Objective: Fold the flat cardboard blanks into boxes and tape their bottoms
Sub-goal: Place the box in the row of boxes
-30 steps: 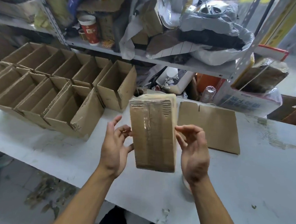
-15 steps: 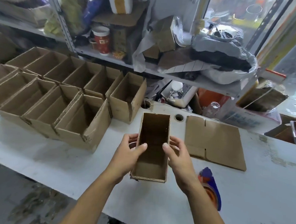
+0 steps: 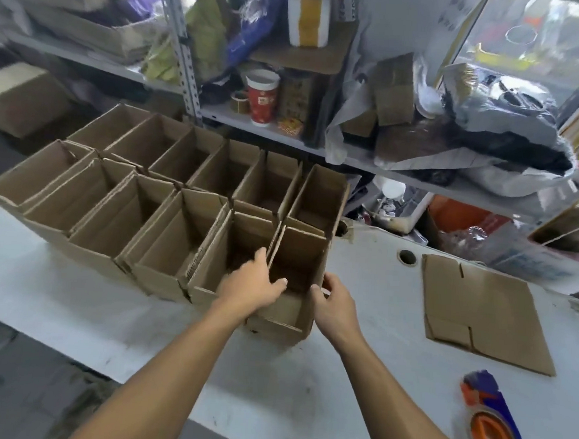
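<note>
Both hands are on the newest open-topped brown corrugated cardboard box (image 3: pixel 294 284), which stands upright on the scuffed white worktable (image 3: pixel 374 360) at the right end of the front row; its mouth faces up, the inside dark and plain, the raw fluted edges showing pale along the rim, and its near wall a little creased at the lower corner. The left hand (image 3: pixel 250 284) grips the box's left wall, thumb hooked over into the inside, fingers curled on the outer face where that wall touches the neighbouring box; the right hand (image 3: pixel 335 303) holds the right wall near its front corner, fingers curled against the cardboard. The box sits flush with the two rows of finished open cardboard boxes (image 3: pixel 154 194), all the same tall narrow shape, packed side by side and running off to the left. To the right, well apart from the box, a flat brown cardboard blank (image 3: pixel 479 309) lies on the table, its flap slits showing at the far and near edges; nearer the front edge rests an orange-and-blue tape dispenser (image 3: pixel 492 425), blurred. Behind the table a grey metal shelf (image 3: pixel 286 134) carries a red-and-white paper cup (image 3: pixel 261 95), bags and scraps of cardboard.
</note>
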